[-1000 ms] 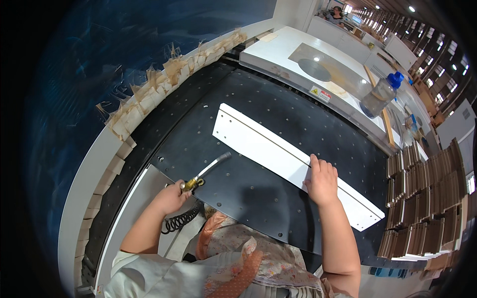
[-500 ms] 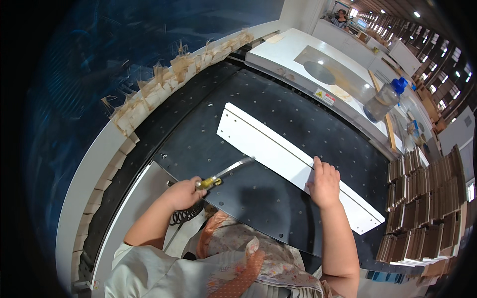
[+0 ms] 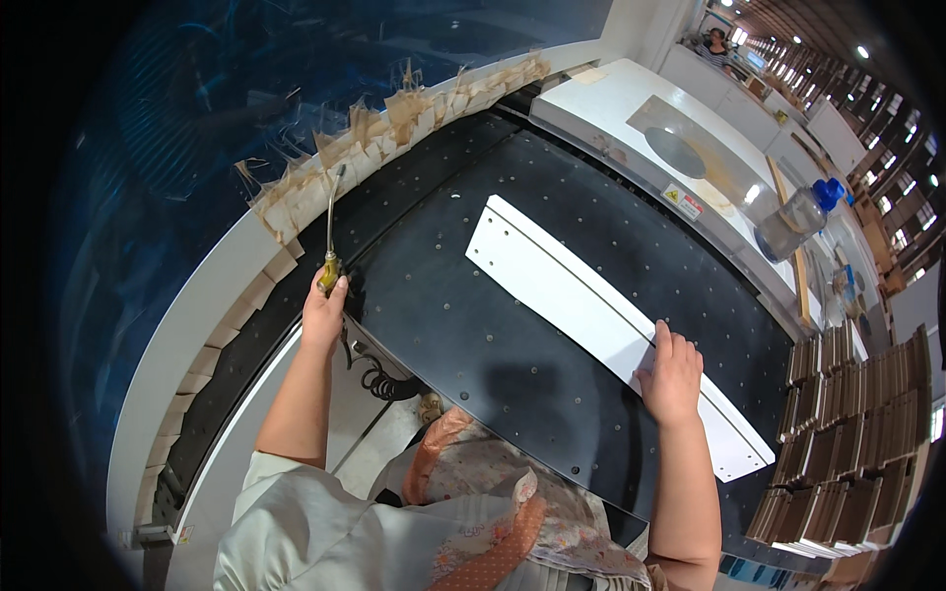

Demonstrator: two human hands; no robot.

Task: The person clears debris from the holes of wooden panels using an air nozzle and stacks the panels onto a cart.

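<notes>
My left hand is closed round the yellow handle of an air blow gun, whose thin bent metal nozzle points away toward the machine's strip curtain. A black coiled hose hangs below it beside the table edge. A long white panel, with a groove along its far side and small holes at both ends, lies slantwise on the dark table. Across the panel's right half rests my right hand, thumb at the near edge and fingers over the far edge, gripping it.
Torn strip curtains hang from the blue-windowed machine on the left. Beyond the table stands a white machine housing, with a blue-capped plastic bottle on it. Stacked panels fill the right side. A person is far off.
My left hand has swung the blow gun left and away from the panel, so its nozzle now points toward the curtain. My right hand stays on the panel. The whole view has shifted slightly.
</notes>
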